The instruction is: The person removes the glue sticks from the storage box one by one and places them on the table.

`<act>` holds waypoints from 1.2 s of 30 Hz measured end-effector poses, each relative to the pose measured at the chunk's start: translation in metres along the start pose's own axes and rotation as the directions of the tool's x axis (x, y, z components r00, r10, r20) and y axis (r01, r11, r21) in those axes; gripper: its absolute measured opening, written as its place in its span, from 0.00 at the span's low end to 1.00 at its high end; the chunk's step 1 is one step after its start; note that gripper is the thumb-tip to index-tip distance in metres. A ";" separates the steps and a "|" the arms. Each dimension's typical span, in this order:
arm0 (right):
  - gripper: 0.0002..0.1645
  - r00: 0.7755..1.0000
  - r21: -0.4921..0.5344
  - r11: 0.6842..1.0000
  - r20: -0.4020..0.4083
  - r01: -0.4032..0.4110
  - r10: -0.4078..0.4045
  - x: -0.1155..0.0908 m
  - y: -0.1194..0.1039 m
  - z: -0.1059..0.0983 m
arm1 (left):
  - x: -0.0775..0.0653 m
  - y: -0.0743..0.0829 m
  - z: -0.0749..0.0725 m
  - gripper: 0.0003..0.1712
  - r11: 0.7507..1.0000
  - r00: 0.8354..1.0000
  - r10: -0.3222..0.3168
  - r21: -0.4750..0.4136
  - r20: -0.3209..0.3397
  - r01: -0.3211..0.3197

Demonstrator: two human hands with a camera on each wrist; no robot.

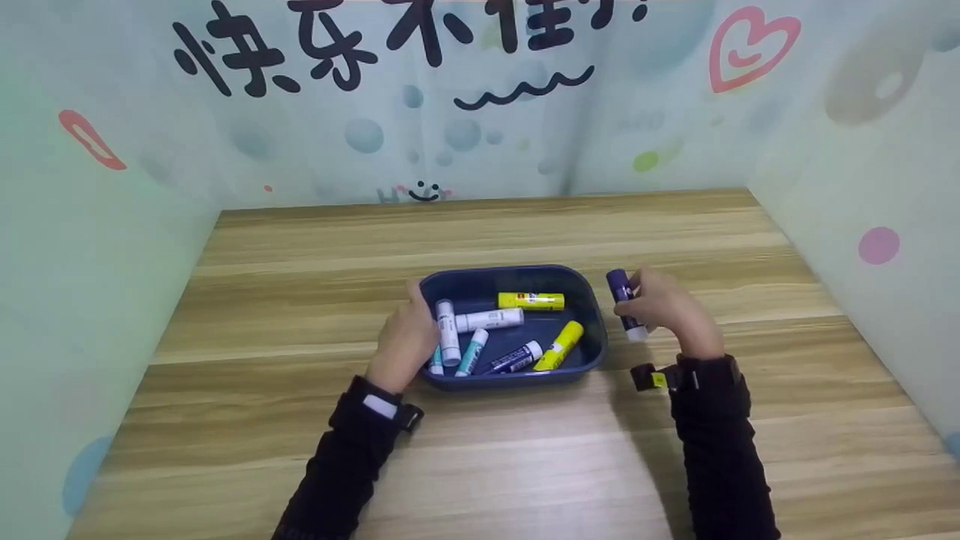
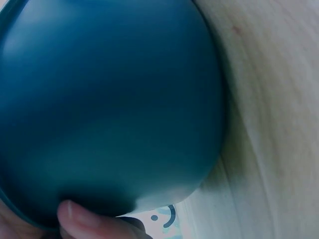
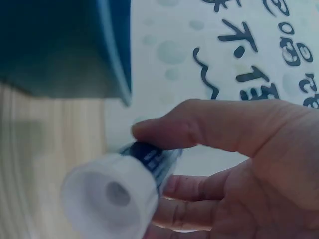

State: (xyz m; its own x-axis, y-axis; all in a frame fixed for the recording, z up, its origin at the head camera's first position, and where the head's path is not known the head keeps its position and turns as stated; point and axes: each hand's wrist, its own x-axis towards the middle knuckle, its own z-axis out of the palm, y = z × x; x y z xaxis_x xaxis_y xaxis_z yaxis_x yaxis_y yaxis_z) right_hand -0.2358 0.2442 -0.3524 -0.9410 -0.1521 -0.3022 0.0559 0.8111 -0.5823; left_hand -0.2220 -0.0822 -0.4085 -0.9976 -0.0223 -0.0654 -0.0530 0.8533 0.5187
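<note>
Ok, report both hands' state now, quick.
Left hand: closed, gripping the blue bin by its left end.
Right hand: closed, holding a purple glue stick.

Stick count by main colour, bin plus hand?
Yellow sticks: 2
White sticks: 2
Teal sticks: 2 (1 only partly visible)
Dark sticks: 2 (1 in bin, 1 in right hand)
Total: 8

back wall (image 1: 315,142): pale blue, black lettering (image 1: 430,45) | tabletop (image 1: 480,232): wood-grain, soft glare (image 1: 517,457)
</note>
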 end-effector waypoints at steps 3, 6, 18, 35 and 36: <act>0.28 0.998 0.034 0.999 0.057 -0.030 0.028 0.002 0.008 0.000 | -0.001 -0.001 0.001 0.33 1.000 1.000 0.017 0.007 -0.013 -0.017; 0.24 0.993 0.037 0.997 0.102 -0.062 0.058 0.004 0.015 0.000 | -0.001 -0.001 0.001 0.31 0.999 0.999 0.030 0.018 -0.023 -0.030; 0.12 0.982 -0.047 0.988 0.118 -0.145 0.150 0.018 0.037 0.008 | -0.001 -0.001 0.000 0.32 0.999 1.000 -0.005 0.031 0.002 0.005; 0.19 0.983 -0.080 0.985 0.091 -0.151 0.158 0.015 0.036 0.009 | -0.001 -0.001 0.001 0.32 0.999 0.999 0.032 0.033 -0.025 -0.031; 0.21 0.983 -0.082 0.984 0.086 -0.157 0.164 0.014 0.035 0.009 | -0.001 -0.001 0.001 0.32 0.999 0.999 0.032 0.036 -0.025 -0.031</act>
State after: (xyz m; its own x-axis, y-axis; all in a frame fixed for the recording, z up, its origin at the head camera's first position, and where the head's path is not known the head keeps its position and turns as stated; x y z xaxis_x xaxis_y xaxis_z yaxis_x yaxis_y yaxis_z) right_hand -0.2440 0.2654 -0.3842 -0.8870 -0.0651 -0.4571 0.1755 0.8682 -0.4641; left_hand -0.2211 -0.0826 -0.4096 -0.9996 -0.0079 -0.0275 -0.0203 0.8719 0.4894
